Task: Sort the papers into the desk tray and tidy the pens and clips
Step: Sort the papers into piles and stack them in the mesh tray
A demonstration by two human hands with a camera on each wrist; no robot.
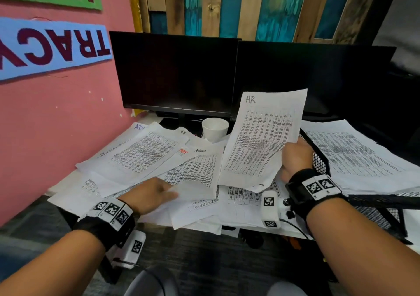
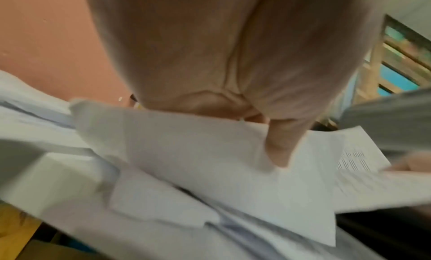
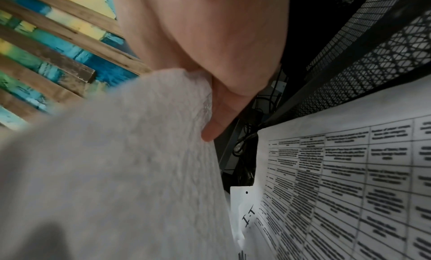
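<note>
Loose papers [image 1: 141, 157] cover the desk surface from the pink wall [image 1: 56, 118] to the mesh tray [image 1: 318, 161], leaving no bare landing area. Two monitors [image 1: 179, 73] block the rear; a paper cup [image 1: 214, 128] stands before them. Access remains open from the front edge and from above

Papers [image 1: 145, 157] strewn before monitors [image 1: 177, 73], cup [image 1: 215, 128] between, mesh tray [image 1: 318, 159] right

I see the desk [image 1: 229, 229] mid-frame, covered by scattered papers [image 1: 141, 157], with a white cup [image 1: 214, 128] and mesh tray [image 1: 318, 159] at right.
</note>
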